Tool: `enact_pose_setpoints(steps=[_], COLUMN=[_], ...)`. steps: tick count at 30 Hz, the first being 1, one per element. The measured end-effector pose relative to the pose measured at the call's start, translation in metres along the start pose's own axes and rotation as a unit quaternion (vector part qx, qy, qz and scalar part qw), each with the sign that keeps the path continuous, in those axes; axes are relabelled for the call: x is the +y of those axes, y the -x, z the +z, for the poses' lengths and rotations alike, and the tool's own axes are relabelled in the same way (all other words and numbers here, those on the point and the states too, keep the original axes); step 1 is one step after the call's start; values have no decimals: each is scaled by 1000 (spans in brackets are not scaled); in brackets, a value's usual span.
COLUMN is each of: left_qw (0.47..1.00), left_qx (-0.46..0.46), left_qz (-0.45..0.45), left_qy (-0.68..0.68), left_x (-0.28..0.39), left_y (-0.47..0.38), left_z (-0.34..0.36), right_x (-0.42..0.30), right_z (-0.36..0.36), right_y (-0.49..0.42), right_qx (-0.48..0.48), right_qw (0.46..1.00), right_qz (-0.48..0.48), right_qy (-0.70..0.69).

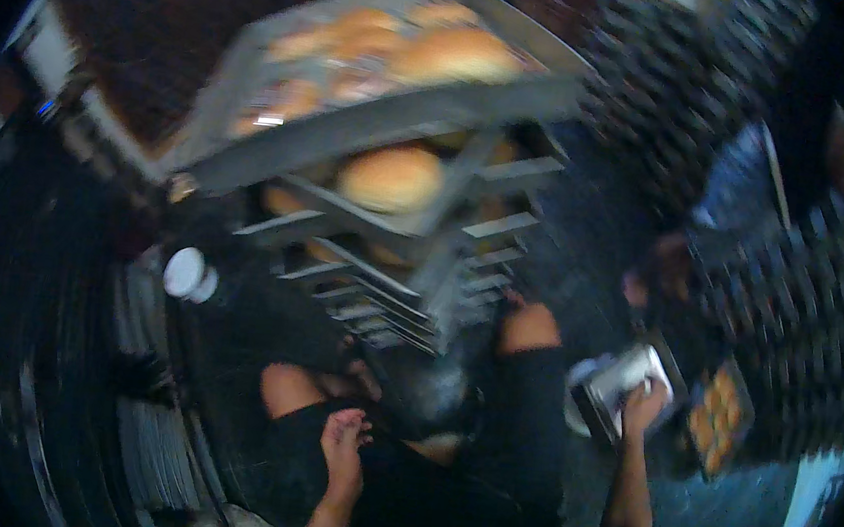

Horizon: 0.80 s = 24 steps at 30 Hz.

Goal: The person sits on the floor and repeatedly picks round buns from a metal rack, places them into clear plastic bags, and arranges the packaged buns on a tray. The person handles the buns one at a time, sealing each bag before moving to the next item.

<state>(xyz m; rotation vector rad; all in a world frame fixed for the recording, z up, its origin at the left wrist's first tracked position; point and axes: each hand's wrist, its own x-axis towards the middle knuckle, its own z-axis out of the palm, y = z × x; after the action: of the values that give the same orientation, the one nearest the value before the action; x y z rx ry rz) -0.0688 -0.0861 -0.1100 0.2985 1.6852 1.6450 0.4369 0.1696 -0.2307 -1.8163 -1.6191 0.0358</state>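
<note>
My left hand (347, 430) hangs low near my thigh with its fingers curled; nothing shows in it. My right hand (643, 403) reaches out to the right and lies on a light, shiny rectangular container (626, 379) with dark sides; blur hides whether the fingers grip it. Before me stands a metal tray rack (447, 281) with stacked trays. Its top tray (405, 111) holds several golden-brown bread rolls (459, 52), and a large round bun (392, 178) shows on the level below.
Right of my right hand lies a tray of small golden baked pieces (717, 421). A round white object (185, 273) is at the left. Another person (734, 178) in blue clothing is at the upper right. Dark slatted structures line the right side.
</note>
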Motion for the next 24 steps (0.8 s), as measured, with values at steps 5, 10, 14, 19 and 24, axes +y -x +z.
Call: enact_pose_setpoints(steps=[5,10,14,19,24], left_qw=[988,956,911,915,943], left_qx=[-150,-284,-390,-358,-311], left_qz=[-30,-2,79,175,23], left_qy=[-37,-75,-107,-63,117], left_x=[0,14,4,-20,-4], left_y=[3,25,34,62,47], left_z=[79,167,200,283,288], right_x=[68,52,1,-153,-207], right_z=[30,-1,-56,-103,-99], right_y=[25,4,-21,-21,-6], right_qx=[-109,-59,7,70,16], right_qw=[985,970,999,976,887], right_qz=[-8,17,-43,-17,72], right_qy=[136,237,4,-204,-455])
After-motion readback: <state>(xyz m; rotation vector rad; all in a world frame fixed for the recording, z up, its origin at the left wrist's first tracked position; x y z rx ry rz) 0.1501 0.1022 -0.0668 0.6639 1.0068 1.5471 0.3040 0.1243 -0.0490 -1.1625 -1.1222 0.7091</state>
